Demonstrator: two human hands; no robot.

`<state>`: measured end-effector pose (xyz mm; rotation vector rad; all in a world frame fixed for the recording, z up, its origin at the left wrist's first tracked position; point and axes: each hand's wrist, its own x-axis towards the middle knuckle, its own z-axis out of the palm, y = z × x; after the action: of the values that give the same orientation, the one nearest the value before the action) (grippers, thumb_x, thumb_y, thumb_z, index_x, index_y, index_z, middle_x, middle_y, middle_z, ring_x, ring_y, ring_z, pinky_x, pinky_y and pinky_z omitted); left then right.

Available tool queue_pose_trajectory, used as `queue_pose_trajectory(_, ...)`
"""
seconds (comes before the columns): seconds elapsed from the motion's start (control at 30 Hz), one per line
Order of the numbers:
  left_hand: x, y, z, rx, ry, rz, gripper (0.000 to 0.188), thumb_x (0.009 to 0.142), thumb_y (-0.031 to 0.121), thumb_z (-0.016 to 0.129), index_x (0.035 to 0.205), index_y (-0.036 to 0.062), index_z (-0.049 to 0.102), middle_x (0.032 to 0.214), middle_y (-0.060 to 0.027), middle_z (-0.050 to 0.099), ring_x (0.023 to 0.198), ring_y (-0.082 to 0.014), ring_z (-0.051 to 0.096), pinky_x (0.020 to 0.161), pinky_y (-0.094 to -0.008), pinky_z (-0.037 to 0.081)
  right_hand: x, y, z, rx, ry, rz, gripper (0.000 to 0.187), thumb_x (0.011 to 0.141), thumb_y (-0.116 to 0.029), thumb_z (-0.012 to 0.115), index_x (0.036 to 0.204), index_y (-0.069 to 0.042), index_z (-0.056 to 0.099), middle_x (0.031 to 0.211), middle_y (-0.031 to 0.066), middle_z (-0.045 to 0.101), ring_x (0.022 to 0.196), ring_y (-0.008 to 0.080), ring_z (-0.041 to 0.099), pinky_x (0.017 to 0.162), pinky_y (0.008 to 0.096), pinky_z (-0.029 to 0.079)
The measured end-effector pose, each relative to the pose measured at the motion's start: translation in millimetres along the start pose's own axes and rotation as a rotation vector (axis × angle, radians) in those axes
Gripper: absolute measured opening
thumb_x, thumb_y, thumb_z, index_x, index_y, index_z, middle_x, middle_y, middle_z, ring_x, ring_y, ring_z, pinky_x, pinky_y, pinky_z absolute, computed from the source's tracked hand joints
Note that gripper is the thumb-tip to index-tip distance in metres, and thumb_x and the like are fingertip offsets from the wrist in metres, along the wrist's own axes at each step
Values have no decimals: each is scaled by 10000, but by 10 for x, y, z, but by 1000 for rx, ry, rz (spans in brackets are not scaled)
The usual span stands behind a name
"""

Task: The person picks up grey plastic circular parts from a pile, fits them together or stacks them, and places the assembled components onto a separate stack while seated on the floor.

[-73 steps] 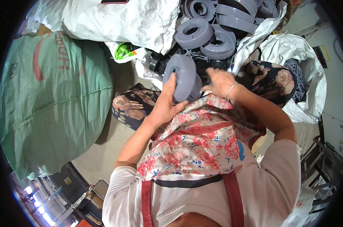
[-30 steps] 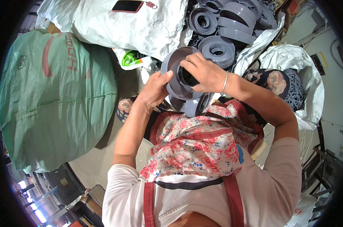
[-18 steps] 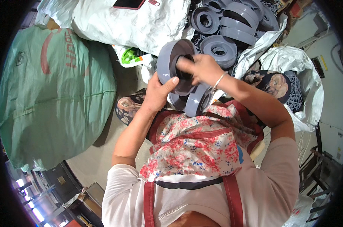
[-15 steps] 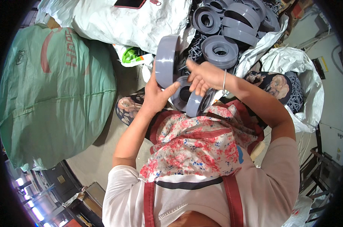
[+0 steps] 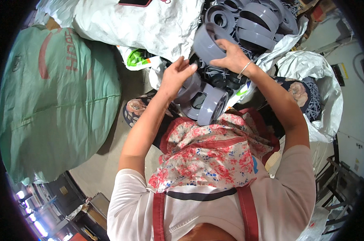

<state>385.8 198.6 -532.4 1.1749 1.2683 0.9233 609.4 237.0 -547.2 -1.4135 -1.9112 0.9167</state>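
My right hand (image 5: 235, 60) grips the rim of a grey plastic ring part (image 5: 208, 43), holding it tilted above dark loose pieces. Lower and to the left, my left hand (image 5: 177, 78) has its fingers stretched out with the thumb apart, and nothing shows in its grasp. Just beneath it is another grey ring (image 5: 190, 86), partly covered by the hand. Beside that, a grey ring standing on its side (image 5: 212, 106) rests close to my floral apron (image 5: 208, 148).
A heap of similar grey rings (image 5: 258, 26) lies at the far right. Big white sacks (image 5: 138, 28) are at the far left, and a bulging green sack (image 5: 61, 104) stands on the left. A white bag (image 5: 310, 68) with grey strips sits right of my knee.
My left hand has let go of its grey ring, which now sits lower among the others. My right hand has moved away from me and taken a ring from the heap.
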Motion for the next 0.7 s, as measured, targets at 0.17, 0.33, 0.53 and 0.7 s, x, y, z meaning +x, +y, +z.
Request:
queue_pose_trajectory(0.17, 463, 312, 266, -584, -59, -127, 468, 805, 289, 662, 1098, -45, 514, 1005, -119, 591, 902, -219, 576, 815, -350, 468, 95, -283, -61, 465, -13, -72, 716, 641, -333, 778, 1154, 60, 471, 1057, 219, 578, 961, 252, 579, 858, 317, 439)
queue_pose_trajectory(0.33, 592, 273, -67, -304, -3, -33, 404, 722, 182, 725, 1014, -24, 537, 862, -69, 587, 730, -150, 560, 689, -286, 466, 273, -2, -370, -852, 577, -399, 547, 699, -304, 714, 1104, -12, 489, 1045, 178, 534, 1027, 335, 472, 866, 408, 388)
queue_pose_trajectory(0.53, 471, 157, -70, -287, 68, -18, 317, 739, 165, 693, 968, -8, 558, 818, -47, 584, 729, -135, 556, 671, -275, 464, 143, 601, 437, -575, -319, 232, 302, 760, -296, 629, 879, -19, 639, 902, 188, 604, 927, 350, 557, 814, 396, 454)
queue_pose_trajectory(0.7, 416, 116, -57, -209, 73, 11, 268, 756, 168, 675, 944, 9, 569, 795, -29, 569, 691, -109, 518, 623, -249, 426, 266, 1474, 964, -652, -256, 170, 245, 824, -232, 528, 840, -45, 685, 892, 144, 633, 939, 281, 557, 856, 386, 421)
